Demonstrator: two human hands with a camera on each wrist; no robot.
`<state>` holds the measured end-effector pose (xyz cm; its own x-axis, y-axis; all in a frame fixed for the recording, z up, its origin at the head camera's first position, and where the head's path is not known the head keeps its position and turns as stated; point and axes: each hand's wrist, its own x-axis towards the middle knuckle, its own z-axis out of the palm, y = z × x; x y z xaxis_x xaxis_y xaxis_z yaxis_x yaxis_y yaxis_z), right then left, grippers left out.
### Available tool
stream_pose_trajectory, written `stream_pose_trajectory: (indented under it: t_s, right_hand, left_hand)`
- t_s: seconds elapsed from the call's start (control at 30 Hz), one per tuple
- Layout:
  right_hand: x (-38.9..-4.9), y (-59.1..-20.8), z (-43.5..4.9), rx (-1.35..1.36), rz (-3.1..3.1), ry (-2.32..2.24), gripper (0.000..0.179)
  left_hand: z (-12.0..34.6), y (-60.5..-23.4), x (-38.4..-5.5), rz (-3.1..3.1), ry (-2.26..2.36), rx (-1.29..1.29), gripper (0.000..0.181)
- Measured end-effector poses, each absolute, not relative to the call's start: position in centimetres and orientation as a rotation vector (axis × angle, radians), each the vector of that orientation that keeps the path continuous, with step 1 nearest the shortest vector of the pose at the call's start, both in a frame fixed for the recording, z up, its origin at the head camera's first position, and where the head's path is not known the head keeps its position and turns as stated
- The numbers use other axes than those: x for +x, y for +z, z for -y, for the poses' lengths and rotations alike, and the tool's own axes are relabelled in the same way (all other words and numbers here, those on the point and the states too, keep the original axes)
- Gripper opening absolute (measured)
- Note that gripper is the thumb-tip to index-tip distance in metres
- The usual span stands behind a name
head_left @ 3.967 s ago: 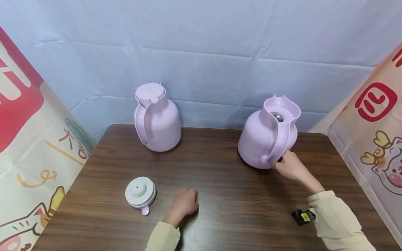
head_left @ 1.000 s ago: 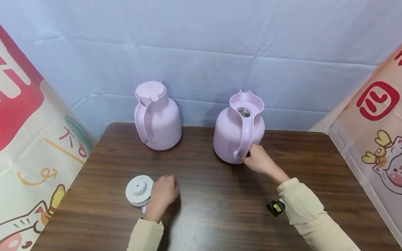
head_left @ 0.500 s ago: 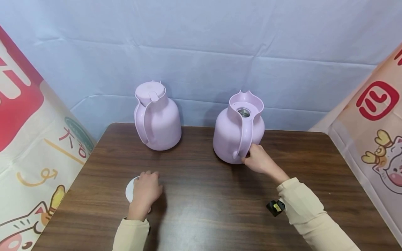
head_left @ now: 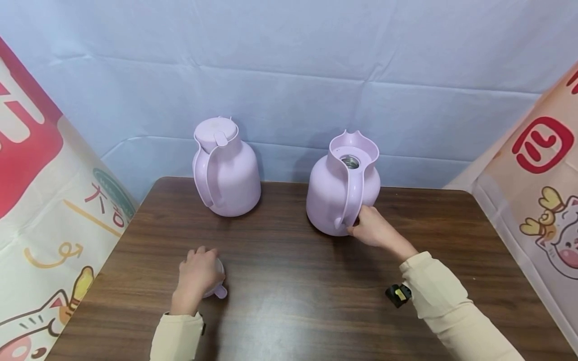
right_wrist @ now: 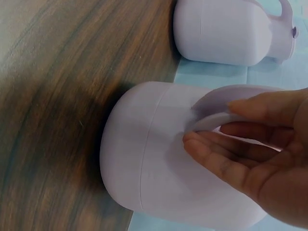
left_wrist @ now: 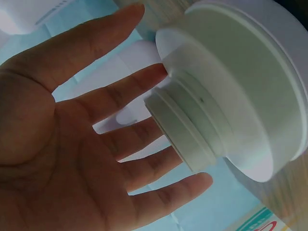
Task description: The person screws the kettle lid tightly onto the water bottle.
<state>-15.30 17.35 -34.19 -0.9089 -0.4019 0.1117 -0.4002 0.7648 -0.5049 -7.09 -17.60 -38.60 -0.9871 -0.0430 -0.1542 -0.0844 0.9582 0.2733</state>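
Observation:
In the head view my left hand [head_left: 198, 273] is over the round lid [head_left: 221, 291], which lies upside down on the table and is mostly hidden by the hand. The left wrist view shows the lid's white threaded stopper [left_wrist: 187, 125] beside my spread, nearly straight fingers, with the index fingertip right at its base and the thumb apart. My right hand [head_left: 372, 228] holds the lower end of the handle of a lilac thermos jug [head_left: 327, 195], thumb and fingers around it in the right wrist view. That jug stands upright without a lid, its metallic mouth showing.
A second lilac thermos jug [head_left: 237, 180], with its lid on, stands at the back left of the brown wooden table [head_left: 289, 271]. Pale blue cloth [head_left: 289, 100] hangs behind the table, and printed cloths hang on both sides. A small black device [head_left: 398, 296] is on the right wrist.
The open jug has been brought left by my right hand, then stays put. My left hand has moved left from the table onto the lid, whose tab now points more to the right.

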Motion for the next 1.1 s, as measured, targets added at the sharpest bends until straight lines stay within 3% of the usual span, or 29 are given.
stream_pose_trajectory:
  t_s: [0.4, 1.1]
  right_hand:
    - [-15.9, -33.8, -17.8, -0.782, -2.852, -0.850, 0.028]
    - [-16.4, -33.5, -18.1, -0.881, -2.771, -0.856, 0.030]
  left_hand:
    - [18.3, -38.5, -7.1, -2.890, 0.497, -0.134, 0.073]
    - [18.8, -39.3, -6.9, -2.875, 0.494, -0.181, 0.071]
